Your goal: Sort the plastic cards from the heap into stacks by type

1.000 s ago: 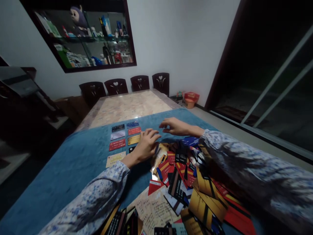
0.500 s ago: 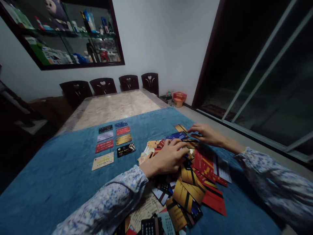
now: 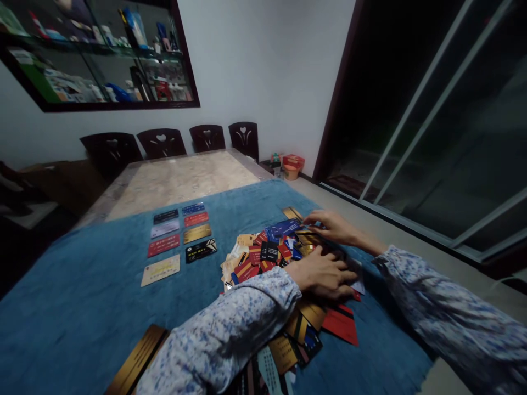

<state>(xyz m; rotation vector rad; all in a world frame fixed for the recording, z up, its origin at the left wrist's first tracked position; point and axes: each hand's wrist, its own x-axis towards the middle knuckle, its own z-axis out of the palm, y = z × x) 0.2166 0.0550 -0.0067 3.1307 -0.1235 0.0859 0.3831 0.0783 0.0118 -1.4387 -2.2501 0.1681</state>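
Note:
A loose pile of plastic cards point(image 3: 269, 251) in red, gold, blue and black spreads over the blue cloth. My left hand point(image 3: 325, 274) lies across the right part of the pile, fingers stretched out and palm down, covering the cards under it. At the pile's far right edge, my right hand point(image 3: 329, 225) has its fingers bent toward a blue card point(image 3: 284, 227) and a gold card point(image 3: 308, 237); whether it grips one is unclear. Two columns of cards lie apart on the left, among them a black VIP card point(image 3: 201, 250) and a cream card point(image 3: 160, 270).
The blue cloth point(image 3: 82, 307) covers the near part of a long table point(image 3: 185, 173). A gold card point(image 3: 138, 356) lies by my left sleeve. Dark chairs point(image 3: 160, 144) line the far side. An orange bucket point(image 3: 291, 172) stands on the floor by the sliding door point(image 3: 411, 137).
My left hand has slid right and nearer across the pile, uncovering cards in its middle. The right hand stays at the far right edge. The view has turned slightly right.

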